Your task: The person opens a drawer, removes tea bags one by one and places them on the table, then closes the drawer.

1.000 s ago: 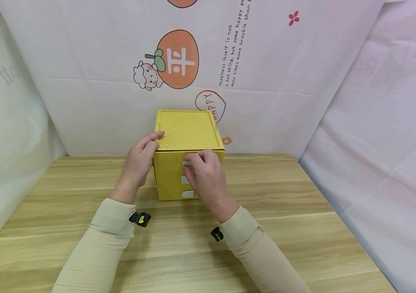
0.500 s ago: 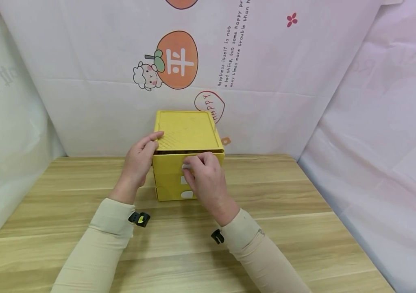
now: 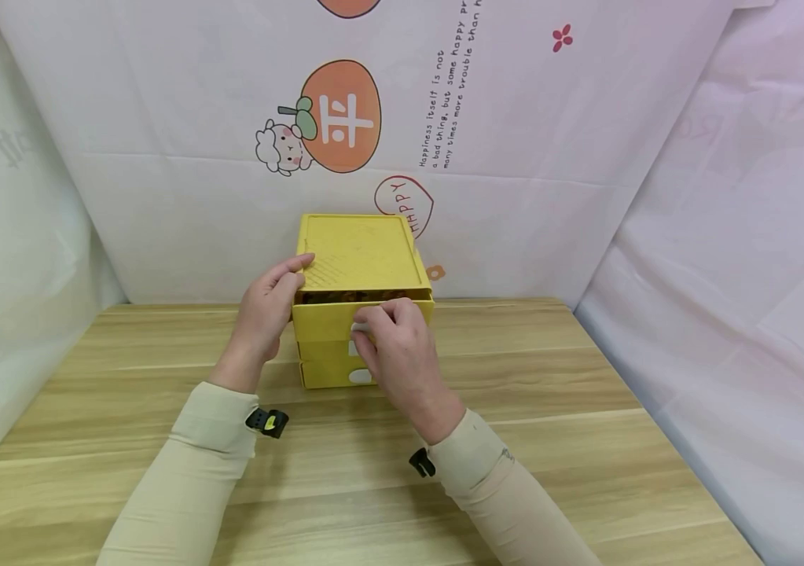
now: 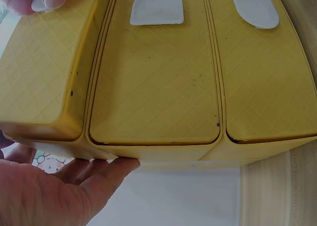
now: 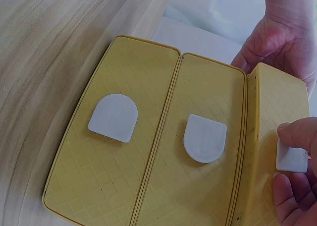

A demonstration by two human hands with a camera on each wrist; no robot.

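A small yellow drawer box stands on the table against the back cloth, with three stacked drawers. My right hand pinches the white handle of the top drawer, which sticks out a little from the box. Through the dark gap above that drawer, something shows too dimly to identify. My left hand rests against the box's left side near the top front corner, one finger lying on the lid. The middle drawer and bottom drawer are closed, each with a white handle.
The wood-grain table reaches out in front and to both sides. A white printed cloth rises directly behind the box. More white cloth hangs at the left and right.
The top drawer has come forward from closed to slightly out, with my right hand pulling its handle toward me. My left hand has kept its place on the box.
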